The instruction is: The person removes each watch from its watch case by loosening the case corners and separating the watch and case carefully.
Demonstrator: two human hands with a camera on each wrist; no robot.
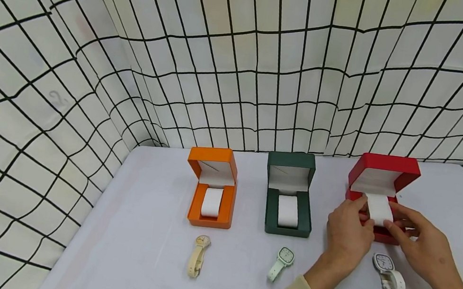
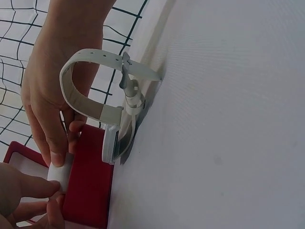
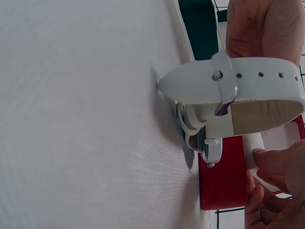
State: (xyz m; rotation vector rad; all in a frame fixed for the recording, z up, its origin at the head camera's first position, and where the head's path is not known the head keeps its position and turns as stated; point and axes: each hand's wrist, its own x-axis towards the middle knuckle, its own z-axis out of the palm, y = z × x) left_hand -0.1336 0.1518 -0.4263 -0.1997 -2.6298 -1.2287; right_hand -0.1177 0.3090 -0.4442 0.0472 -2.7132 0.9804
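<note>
At the right of the table an open red watch box [image 1: 382, 173] holds a white watch cushion [image 1: 380, 209]. My left hand [image 1: 348, 231] pinches the cushion's left edge, with some fingertips hidden behind it. From the other side my right hand [image 1: 428, 243] grips the right edge between thumb and fingers. Both wrist views show thumbs on the cushion [image 2: 59, 176] above the red front wall of the box [image 3: 223, 176]. Just in front of the box lies a white watch [image 1: 388, 274], its strap buckled in a loop; neither hand touches it.
An open green box [image 1: 291, 194] and an open orange box [image 1: 212, 190] stand to the left, each with a white cushion. A pale green watch [image 1: 281, 263] and a cream watch [image 1: 198, 255] lie before them. Black netting [image 1: 257, 71] encloses the table's back and sides.
</note>
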